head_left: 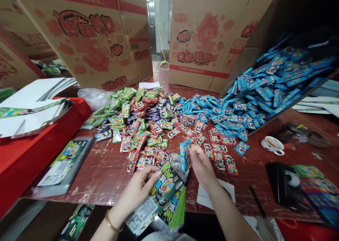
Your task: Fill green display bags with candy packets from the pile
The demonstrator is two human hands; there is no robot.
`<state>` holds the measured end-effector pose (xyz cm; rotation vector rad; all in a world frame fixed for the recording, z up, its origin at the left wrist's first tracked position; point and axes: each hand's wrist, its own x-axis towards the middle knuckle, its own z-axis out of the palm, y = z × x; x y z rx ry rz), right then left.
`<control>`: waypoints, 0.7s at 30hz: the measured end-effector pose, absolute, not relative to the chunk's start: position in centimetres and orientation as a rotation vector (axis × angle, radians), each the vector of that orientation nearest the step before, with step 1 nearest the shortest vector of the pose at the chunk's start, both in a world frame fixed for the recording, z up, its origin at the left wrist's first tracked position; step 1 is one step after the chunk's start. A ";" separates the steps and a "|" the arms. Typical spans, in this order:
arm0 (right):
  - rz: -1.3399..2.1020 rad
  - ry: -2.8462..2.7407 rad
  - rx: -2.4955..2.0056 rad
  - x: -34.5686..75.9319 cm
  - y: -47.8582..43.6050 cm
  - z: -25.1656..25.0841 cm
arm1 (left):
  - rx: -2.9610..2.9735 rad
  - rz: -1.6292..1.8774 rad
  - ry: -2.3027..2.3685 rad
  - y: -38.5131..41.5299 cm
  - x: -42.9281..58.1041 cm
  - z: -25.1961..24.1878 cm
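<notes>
My left hand (145, 182) is closed on a printed plastic bag (166, 193) with green, black and yellow artwork, tilted over the table's front edge. In my right hand (201, 163) is a small blue packet (184, 155), pinched upright at the mouth of the bag. How far the packet reaches into the bag is hard to make out. Just beyond my hands lie red packets (148, 152), with green packets (125, 110) heaped farther back on the left. Blue packets (209, 105) spread across the back right.
A tipped cardboard box (235, 75) spills blue packets on the right. Two tall cartons (92, 32) stand behind. White cards lie in a red tray (53, 131) at left, beside flat bags (66, 163). A white cup (272, 145) and black case (284, 184) are at right.
</notes>
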<state>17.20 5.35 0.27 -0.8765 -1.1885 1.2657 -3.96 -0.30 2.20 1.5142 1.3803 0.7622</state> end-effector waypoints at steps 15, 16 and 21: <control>0.977 -1.758 -0.954 17.7 5.2 1.4 | 1.422 0.955 1.363 -0.2 -1.7 1.9; 0.958 -1.709 -0.962 17.5 5.2 1.1 | 1.378 1.005 1.375 -0.2 -1.5 1.7; 1.103 -1.370 -0.976 15.6 4.4 -1.2 | 1.152 1.211 1.383 -1.4 -0.5 0.1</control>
